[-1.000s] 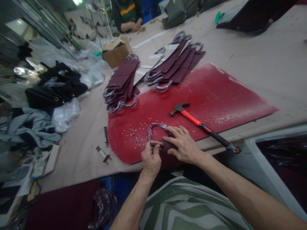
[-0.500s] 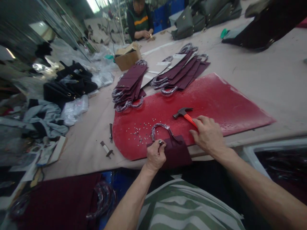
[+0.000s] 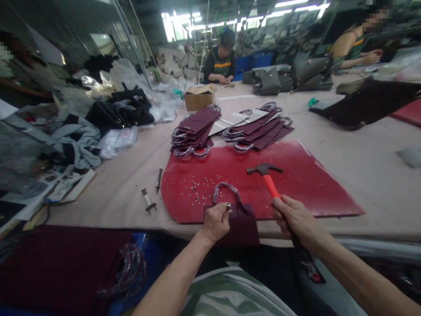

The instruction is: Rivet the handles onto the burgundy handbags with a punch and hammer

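Note:
My left hand (image 3: 216, 223) is closed around a small metal punch (image 3: 228, 205), held upright on a dark maroon bag panel (image 3: 241, 226) with a plastic-wrapped handle (image 3: 225, 189). The panel lies at the near edge of a red mat (image 3: 305, 175). My right hand (image 3: 294, 216) is wrapped round the orange-and-black handle of a claw hammer (image 3: 268, 177), whose head is lifted just above the mat. Several small silver rivets (image 3: 194, 188) are scattered on the mat left of the panel.
Two fanned stacks of maroon panels (image 3: 197, 129) (image 3: 259, 129) lie beyond the mat, with a cardboard box (image 3: 199, 96) behind. Two metal tools (image 3: 148, 202) lie left of the mat. Black bags and plastic are piled at the left. Other people work at the far end.
My right hand left the panel, reached to the hammer and gripped its handle, lifting it. My left hand kept the punch on the panel. The view tilted upward.

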Tool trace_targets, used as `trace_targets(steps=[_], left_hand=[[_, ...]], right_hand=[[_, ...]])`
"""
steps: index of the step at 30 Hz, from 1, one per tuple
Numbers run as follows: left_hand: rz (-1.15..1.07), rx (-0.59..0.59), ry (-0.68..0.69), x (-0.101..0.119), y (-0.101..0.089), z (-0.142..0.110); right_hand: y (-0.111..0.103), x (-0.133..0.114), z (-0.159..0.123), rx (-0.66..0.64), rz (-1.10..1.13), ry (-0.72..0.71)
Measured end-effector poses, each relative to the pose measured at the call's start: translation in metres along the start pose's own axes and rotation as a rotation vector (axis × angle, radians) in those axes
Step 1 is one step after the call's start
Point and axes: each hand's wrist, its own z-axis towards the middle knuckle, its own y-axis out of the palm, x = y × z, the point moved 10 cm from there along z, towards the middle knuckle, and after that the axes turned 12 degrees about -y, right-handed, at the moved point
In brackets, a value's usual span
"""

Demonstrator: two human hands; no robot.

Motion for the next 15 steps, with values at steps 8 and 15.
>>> trace_targets(steps=[8,15], left_hand=[[0.024,0.048,0.048,0.002,-0.003,-0.003],[-0.031,-0.001,0.007,-0.004,0.005,-0.003]], right_hand=[[0.018,-0.093,-0.052,-0.014,-0.876,-0.788],[0.004,-0.101,-0.073,0.173,-0.927,-0.857]])
